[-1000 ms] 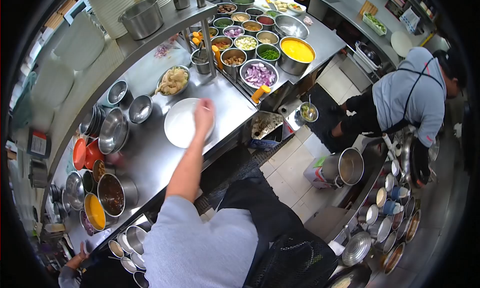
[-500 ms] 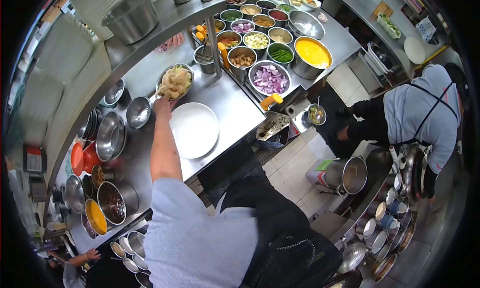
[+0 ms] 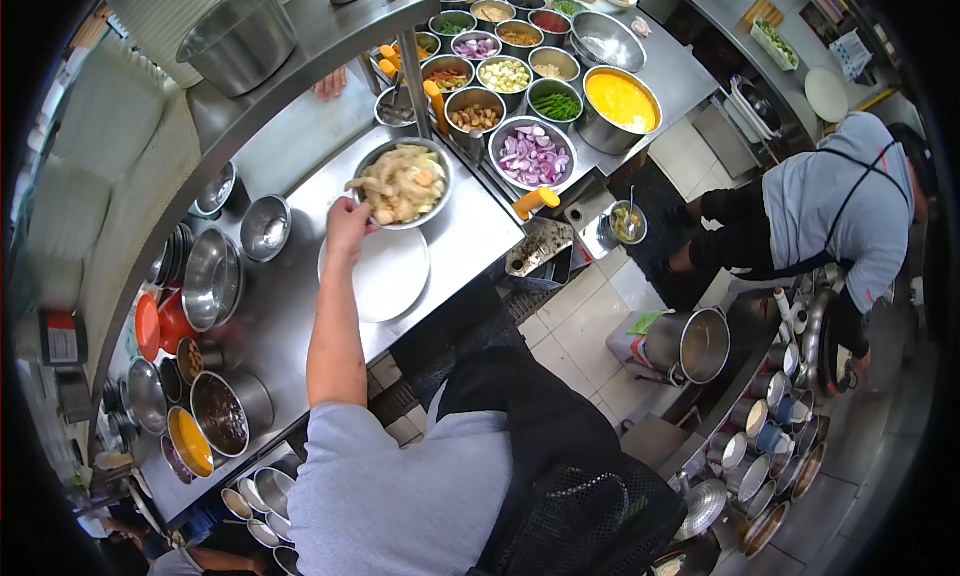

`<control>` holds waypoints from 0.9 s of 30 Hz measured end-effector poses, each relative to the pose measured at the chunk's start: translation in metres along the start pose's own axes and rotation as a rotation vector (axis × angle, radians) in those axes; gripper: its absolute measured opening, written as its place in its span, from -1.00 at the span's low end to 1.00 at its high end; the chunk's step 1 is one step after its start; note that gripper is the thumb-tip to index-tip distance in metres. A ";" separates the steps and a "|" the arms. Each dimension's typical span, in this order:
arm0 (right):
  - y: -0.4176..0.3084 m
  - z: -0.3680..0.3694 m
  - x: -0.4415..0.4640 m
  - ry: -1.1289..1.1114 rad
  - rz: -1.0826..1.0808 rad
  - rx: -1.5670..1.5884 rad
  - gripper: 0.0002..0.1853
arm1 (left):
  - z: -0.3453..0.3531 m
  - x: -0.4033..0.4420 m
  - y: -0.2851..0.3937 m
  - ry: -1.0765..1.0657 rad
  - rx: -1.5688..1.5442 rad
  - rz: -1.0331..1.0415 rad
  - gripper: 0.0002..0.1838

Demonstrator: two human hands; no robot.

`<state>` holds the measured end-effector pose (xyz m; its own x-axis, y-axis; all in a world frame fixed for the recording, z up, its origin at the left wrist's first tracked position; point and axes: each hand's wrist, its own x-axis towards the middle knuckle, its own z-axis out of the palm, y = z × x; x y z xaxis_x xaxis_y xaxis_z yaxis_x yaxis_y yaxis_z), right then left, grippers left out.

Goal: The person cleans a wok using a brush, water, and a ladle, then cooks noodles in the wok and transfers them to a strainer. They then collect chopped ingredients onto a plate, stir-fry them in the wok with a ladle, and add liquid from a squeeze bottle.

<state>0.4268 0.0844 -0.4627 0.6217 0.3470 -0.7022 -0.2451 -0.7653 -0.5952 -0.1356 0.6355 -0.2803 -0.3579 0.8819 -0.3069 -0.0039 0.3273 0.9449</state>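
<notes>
Bowl (image 3: 441, 204) shifted rightward, held by left hand (image 3: 347, 223); white label (image 3: 63, 344) illegible.

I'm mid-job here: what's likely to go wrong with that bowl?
1. The hand grips the steel bowl at one side of its rim, so it may tilt.
2. The pale food is heaped, with a piece overhanging the rim near the fingers; it could spill.
3. The bowl overlaps the white plate in this view, so it might knock it if lowered there; clearance is hard to judge.
</notes>
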 end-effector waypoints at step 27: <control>0.018 0.008 -0.003 -0.011 -0.016 0.024 -0.80 | 0.126 -0.041 0.041 -0.059 0.898 0.264 -0.42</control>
<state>0.4144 0.0741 -0.4744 0.6178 0.3652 -0.6964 -0.2529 -0.7463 -0.6157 -0.0031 0.6556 -0.2430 -0.1970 0.9726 -0.1238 0.8019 0.2324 0.5504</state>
